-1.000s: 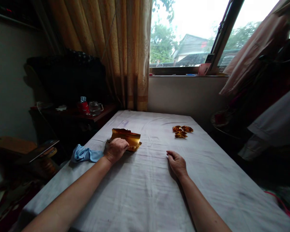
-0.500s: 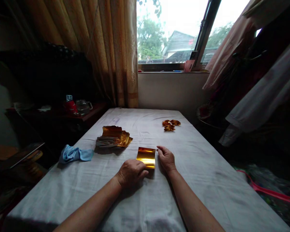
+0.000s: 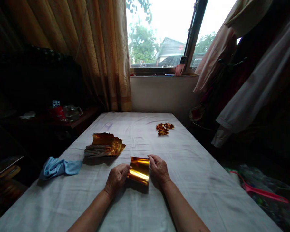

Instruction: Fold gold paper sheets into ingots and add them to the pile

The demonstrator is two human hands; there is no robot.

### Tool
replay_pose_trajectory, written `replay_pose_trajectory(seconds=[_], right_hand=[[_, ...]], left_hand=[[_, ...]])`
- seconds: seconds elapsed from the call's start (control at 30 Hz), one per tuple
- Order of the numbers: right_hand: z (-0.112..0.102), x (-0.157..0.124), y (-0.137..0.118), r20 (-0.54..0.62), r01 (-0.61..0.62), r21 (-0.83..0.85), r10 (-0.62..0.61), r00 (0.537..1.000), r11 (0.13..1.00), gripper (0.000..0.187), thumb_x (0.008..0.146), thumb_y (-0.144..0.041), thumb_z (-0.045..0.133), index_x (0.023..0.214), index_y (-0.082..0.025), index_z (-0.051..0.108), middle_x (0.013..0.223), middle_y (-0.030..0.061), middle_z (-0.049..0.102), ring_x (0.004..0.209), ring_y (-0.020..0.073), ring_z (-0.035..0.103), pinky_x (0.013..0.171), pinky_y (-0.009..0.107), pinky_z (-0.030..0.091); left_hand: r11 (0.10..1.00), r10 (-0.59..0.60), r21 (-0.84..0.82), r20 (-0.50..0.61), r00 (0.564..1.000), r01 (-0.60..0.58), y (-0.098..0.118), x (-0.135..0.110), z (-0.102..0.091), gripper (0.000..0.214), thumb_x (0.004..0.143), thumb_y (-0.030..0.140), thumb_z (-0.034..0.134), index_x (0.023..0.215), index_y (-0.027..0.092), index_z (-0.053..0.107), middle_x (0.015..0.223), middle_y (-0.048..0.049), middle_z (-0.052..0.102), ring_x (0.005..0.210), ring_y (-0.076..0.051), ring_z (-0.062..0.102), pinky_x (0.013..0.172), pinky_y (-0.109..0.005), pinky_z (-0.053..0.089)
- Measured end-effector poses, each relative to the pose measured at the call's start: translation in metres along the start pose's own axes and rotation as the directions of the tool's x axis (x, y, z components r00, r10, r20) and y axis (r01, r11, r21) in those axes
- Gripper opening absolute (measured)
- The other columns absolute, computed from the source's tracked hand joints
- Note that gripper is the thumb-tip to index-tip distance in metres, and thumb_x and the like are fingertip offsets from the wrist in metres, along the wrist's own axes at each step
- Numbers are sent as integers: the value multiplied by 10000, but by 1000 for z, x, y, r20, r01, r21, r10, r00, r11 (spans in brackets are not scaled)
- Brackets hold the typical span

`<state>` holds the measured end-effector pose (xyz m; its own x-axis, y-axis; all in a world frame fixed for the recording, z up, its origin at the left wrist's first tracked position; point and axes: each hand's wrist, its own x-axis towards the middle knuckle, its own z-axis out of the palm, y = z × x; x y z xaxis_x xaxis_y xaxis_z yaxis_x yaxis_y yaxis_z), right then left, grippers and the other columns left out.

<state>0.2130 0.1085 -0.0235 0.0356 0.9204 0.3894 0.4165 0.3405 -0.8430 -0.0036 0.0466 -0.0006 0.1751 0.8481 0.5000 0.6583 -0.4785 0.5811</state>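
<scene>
A shiny gold foil sheet [image 3: 139, 171], slightly curved, is held between my two hands above the white cloth. My left hand [image 3: 117, 178] pinches its left edge between thumb and fingers. At the upper right corner, the fingertips of my right hand [image 3: 159, 168] are closed on the sheet. To the left lies a fanned stack of gold foil sheets [image 3: 105, 145] with greyish undersides. Farther off on the right sit several folded gold foil pieces [image 3: 163, 129] in a small cluster.
A crumpled blue cloth [image 3: 60, 167] rests at the table's left side. The table wears a white cloth [image 3: 190, 193]. On a dark side table stand a glass jug [image 3: 72, 112] and a red can [image 3: 59, 113]. Clothes [image 3: 251, 83] hang at the right, above a pink-handled item [image 3: 265, 192].
My left hand has shifted from the sheet's lower edge to its left edge. My right hand, apart from the sheet before, now grips its corner. The view has turned slightly right.
</scene>
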Motion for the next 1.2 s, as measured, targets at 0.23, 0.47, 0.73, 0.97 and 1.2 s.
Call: replay_pose_trajectory(seconds=[0.23, 0.47, 0.73, 0.97, 1.2], right_hand=[[-4, 0, -2, 75, -20, 1, 20, 997, 1000, 461, 895, -554, 436, 877, -223, 758, 889, 72, 768, 867, 239, 709, 791, 329, 529], [-2, -2, 0, 105, -18, -4, 18, 994, 1000, 356, 835, -472, 524, 935, -228, 764, 942, 75, 770, 848, 237, 705, 809, 348, 532], [3, -3, 5, 87, 8, 6, -8, 996, 1000, 308, 816, -335, 492, 906, -235, 769, 908, 61, 777, 854, 230, 726, 793, 340, 554], [2, -1, 4, 56, 10, 11, -11, 998, 1000, 312, 811, -338, 484, 903, -224, 759, 912, 65, 779, 862, 235, 730, 795, 335, 558], [-3, -1, -5, 42, -14, -2, 14, 999, 1000, 260, 814, -350, 476, 823, -236, 710, 778, 27, 745, 742, 215, 702, 695, 300, 531]], left_hand=[[996, -73, -50, 37, 997, 75, 0, 2, 4, 515, 1002, 477, 383, 712, 203, 708, 853, -67, 762, 880, -213, 716, 802, -296, 538], [993, -86, -76, 79, 993, 92, 0, 1, 3, 533, 1005, 469, 365, 662, 211, 682, 792, -64, 747, 886, -212, 711, 800, -290, 527], [995, -61, -76, 49, 997, 64, -3, 1, 4, 506, 997, 481, 395, 678, 207, 677, 796, -63, 745, 779, -193, 709, 741, -275, 538], [997, -43, -58, 42, 998, 46, -2, 2, 4, 539, 1011, 479, 373, 638, 213, 657, 739, -51, 733, 787, -191, 710, 734, -263, 535], [999, -26, -39, 43, 999, 28, 0, 2, 2, 477, 1005, 392, 402, 638, 212, 649, 788, -54, 742, 780, -190, 710, 722, -268, 539]])
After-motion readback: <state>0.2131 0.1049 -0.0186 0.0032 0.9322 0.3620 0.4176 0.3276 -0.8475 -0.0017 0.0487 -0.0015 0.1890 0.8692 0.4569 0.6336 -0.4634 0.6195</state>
